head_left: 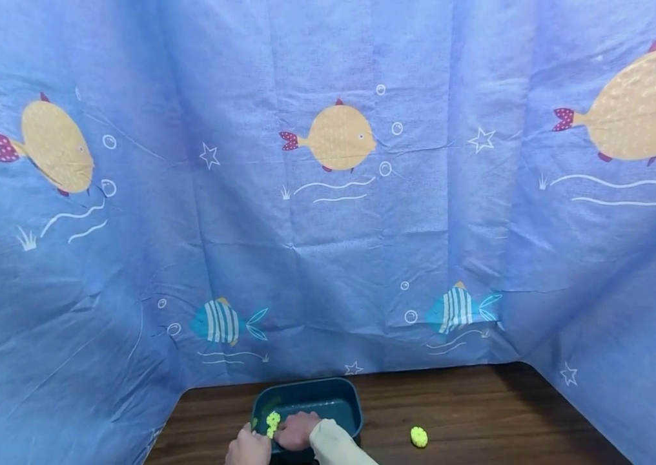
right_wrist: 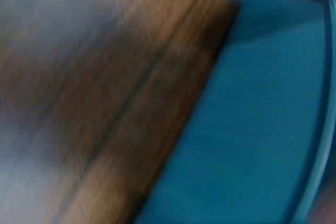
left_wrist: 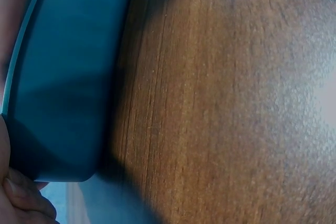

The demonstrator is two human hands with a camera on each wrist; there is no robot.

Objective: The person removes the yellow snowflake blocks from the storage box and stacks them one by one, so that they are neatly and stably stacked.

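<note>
A dark teal rectangular tub [head_left: 357, 413] sits on the wooden table. My left hand [head_left: 248, 445] grips its near left corner, with curled fingers [left_wrist: 29, 198] against the corner in the left wrist view. My right hand [head_left: 297, 431] reaches over the near rim into the tub, knuckles up. Its fingertips are beside bright yellow-green, bumpy pieces [head_left: 272, 418] at the tub's left side; whether they pinch one is hidden. In the right wrist view, the tub's outer wall [right_wrist: 247, 114] covers most of that hand.
Another yellow-green, rounded piece [head_left: 419, 437] lies on the brown wooden table [head_left: 479, 400], right of the tub. A blue cloth [head_left: 328, 258] printed with fish hangs behind the table and along both sides.
</note>
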